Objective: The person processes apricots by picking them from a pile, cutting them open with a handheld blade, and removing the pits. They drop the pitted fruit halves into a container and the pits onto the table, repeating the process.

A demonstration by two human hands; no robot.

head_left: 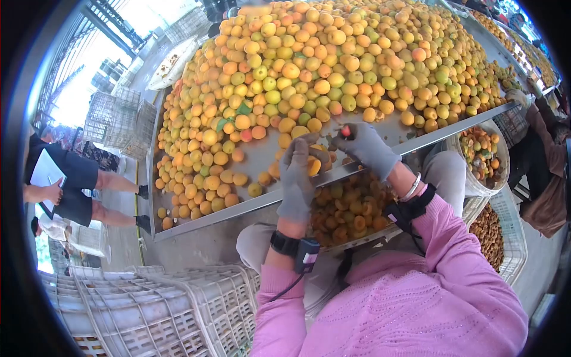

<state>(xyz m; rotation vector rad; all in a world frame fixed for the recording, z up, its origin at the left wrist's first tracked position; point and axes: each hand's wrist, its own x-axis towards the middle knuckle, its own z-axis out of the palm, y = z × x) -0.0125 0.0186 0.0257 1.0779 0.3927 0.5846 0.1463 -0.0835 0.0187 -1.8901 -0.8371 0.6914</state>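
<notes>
My left hand (297,178), in a grey glove, is closed over the near edge of the metal table, with an apricot (313,166) at its fingers. To its right, my right hand (370,147), gloved too, has its fingers pinched around a small red-ended object (345,130); I cannot tell its kind. A large heap of yellow-orange apricots (321,65) covers the metal table (262,143) in front of both hands. Below them, between my knees, a crate holds split apricot halves (351,208).
A white bucket (496,178) of apricot pieces stands at right, above a crate (511,238) with brown pits. Stacked plastic crates (148,303) fill the lower left. At left a person (65,178) holds papers; another person's gloved hand (517,97) is at the table's right end.
</notes>
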